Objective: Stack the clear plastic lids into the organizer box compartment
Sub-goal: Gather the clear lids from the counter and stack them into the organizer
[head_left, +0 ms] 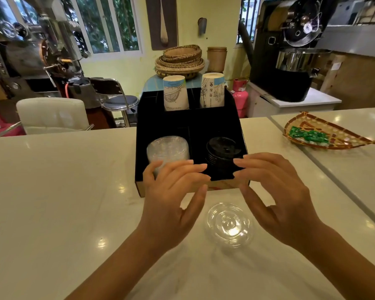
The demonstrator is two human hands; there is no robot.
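With a clear stack [167, 149] already in the box's [243, 135] left compartment, the left hand [173, 198] and right hand [275, 191] hover spread and empty over the bench's [52, 191] last lid [229, 225], seemingly between placements; next, pinch its rim.

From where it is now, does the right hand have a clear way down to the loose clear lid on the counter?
Probably yes. The right hand is open and empty above the clear lid, which lies alone on the counter between both hands. Nothing covers it; the organizer box sits farther back.
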